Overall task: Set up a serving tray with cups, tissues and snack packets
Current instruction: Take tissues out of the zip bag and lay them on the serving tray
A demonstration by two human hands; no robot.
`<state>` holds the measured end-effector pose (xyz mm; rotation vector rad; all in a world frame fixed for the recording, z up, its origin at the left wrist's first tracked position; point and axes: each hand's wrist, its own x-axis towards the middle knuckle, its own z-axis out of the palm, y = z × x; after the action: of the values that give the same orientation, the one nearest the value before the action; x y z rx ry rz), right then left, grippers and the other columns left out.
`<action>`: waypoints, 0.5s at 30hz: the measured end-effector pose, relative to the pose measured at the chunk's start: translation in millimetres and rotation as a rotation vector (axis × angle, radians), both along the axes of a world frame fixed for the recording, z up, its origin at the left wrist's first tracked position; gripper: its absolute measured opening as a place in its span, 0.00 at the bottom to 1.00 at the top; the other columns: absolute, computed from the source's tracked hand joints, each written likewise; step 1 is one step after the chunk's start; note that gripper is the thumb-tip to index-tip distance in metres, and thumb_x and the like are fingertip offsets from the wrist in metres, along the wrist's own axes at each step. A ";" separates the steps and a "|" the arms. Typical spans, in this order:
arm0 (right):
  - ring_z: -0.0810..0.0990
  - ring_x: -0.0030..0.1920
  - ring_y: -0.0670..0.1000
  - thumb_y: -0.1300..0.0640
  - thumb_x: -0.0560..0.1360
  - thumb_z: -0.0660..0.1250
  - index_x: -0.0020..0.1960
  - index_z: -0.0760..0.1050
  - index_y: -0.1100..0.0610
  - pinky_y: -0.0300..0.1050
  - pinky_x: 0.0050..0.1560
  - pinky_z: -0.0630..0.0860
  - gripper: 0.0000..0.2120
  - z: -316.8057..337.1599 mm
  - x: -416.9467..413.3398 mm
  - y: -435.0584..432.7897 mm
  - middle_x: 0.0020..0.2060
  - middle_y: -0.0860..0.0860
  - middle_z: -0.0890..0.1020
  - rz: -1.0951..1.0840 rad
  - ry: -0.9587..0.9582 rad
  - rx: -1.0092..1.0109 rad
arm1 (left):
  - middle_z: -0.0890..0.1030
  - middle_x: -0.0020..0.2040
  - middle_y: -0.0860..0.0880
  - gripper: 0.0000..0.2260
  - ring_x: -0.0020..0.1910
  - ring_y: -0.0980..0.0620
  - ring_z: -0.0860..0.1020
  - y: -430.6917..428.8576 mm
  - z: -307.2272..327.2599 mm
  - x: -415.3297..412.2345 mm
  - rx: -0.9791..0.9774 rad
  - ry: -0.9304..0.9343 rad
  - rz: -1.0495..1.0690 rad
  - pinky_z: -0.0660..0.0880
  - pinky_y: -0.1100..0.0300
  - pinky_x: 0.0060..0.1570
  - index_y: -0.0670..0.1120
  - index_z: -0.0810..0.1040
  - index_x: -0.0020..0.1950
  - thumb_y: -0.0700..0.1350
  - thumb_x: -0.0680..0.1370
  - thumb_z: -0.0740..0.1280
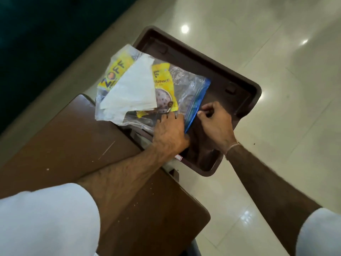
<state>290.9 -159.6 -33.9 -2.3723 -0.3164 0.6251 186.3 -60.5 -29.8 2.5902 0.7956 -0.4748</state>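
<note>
Brown serving tray (239, 84) juts off the right edge of the wooden bench (60, 137), out over the tiled floor (276, 163). Clear zip bag (186, 89) lies across its left side, yellow snack packets (164, 85) inside, white tissues (132, 85) on top. Left hand (169, 132) presses flat on the bag's near corner; right hand (214, 121) pinches the blue zip strip (198, 100).

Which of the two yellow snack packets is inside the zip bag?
The lower one, printed with a cookie picture, under the clear zip bag. The other packet lies farther left, partly under the white tissue.
</note>
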 end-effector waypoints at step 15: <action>0.78 0.29 0.50 0.52 0.79 0.68 0.44 0.78 0.58 0.43 0.28 0.75 0.09 47.5 -28.1 14.7 0.34 0.54 0.82 -0.363 0.218 0.526 | 0.75 0.27 0.54 0.21 0.27 0.57 0.71 2.4 21.5 -22.9 -0.440 -0.476 0.776 0.68 0.61 0.29 0.50 0.70 0.30 0.54 0.62 0.83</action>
<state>262.8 -144.9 13.5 -1.7773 0.0482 0.5394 163.3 -58.1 -8.3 1.6992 1.2416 0.1812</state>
